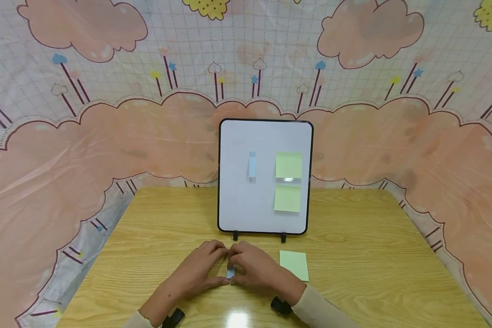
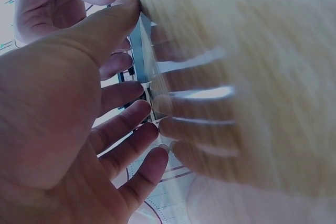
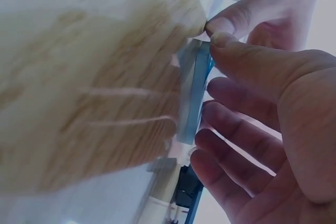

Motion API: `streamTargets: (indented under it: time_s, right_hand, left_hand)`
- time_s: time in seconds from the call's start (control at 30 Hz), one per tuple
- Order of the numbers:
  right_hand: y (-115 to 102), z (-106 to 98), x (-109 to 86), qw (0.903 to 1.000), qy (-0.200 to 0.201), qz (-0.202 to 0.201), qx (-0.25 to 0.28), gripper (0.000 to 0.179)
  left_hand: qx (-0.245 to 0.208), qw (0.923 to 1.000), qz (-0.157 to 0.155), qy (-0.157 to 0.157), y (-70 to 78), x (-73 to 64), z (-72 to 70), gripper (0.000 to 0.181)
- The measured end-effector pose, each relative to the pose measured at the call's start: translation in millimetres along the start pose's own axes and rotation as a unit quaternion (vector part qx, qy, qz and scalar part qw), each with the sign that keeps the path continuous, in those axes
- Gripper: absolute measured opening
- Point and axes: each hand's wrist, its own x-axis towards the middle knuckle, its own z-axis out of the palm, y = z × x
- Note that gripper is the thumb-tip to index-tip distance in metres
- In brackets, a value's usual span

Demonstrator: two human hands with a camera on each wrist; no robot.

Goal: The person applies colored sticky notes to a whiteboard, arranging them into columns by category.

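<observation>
A narrow pad of light-blue sticky notes (image 1: 231,273) lies on the table between the two hands, partly hidden by their fingers. My left hand (image 1: 200,269) holds it from the left, with the thumb at its near end and the fingers curved toward its far end. From the other side my right hand (image 1: 254,269) grips the same pad, index finger bent over it and thumb at the near end. Both thumb tips meet at the pad's corner in the right wrist view, where the blue edge (image 3: 195,93) shows its thickness.
Behind the hands stands a black-framed whiteboard (image 1: 246,205) on small black feet. It carries a narrow blue note (image 1: 252,166) and two pale green square notes (image 1: 288,165). Another green square note (image 1: 297,265) lies on the wooden table (image 1: 352,255), right of the right hand.
</observation>
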Motion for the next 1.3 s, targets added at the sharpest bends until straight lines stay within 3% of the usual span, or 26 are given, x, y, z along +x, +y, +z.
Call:
streamTargets:
  time_s: [0.47, 1.03, 1.3]
  right_hand:
    - [-3.2, -2.1, 0.9, 0.9998, -0.012, 0.014, -0.005, 0.005]
    - [-2.7, -3.3, 2.0, 0.999, -0.009, 0.04, 0.018, 0.003]
    - [-1.8, 1.6, 6.8, 0.9996, 0.007, 0.027, -0.004, 0.006]
  left_hand:
    - [0.001, 0.9999, -0.009, -0.007, 0.1, 0.2, 0.9, 0.061]
    - [-0.001, 0.9999, -0.012, -0.009, 1.0, 2.7, 0.0, 0.061]
    - [-0.003, 0.9998, -0.019, -0.011, 1.0, 0.5, 0.2, 0.063]
